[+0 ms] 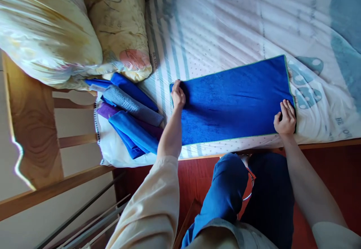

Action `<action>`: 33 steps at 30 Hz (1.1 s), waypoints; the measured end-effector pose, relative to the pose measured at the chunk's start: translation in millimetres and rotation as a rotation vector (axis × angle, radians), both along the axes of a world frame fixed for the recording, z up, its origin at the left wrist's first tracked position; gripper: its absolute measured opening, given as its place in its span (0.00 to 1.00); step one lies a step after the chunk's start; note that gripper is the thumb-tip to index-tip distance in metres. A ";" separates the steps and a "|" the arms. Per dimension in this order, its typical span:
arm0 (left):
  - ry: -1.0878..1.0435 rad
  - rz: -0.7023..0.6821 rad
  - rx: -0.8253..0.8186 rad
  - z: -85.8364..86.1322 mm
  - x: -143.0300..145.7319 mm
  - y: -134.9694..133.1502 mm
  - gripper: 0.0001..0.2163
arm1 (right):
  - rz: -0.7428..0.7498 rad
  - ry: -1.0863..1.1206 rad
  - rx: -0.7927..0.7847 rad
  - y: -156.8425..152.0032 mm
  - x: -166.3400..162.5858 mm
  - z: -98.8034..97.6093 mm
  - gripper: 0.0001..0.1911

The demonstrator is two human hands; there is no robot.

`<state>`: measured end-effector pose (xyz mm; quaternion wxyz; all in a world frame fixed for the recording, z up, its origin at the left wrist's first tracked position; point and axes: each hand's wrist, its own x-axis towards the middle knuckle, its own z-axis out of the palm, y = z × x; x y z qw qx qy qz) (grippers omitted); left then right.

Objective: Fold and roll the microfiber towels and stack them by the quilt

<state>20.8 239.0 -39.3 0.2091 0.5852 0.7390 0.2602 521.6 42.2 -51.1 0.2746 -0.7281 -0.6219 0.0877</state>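
Fingers (287,108) of both hands press blue towel (234,98); sheet (225,23) lettering unreadable.

Pillow (42,27) cut off top-left; bedsheet (225,23) print illegible.
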 end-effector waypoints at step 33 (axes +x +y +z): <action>0.154 -0.081 -0.073 20.6 -5.1 -60.9 0.41 | 0.540 -0.235 -0.335 128.6 -150.0 41.8 0.33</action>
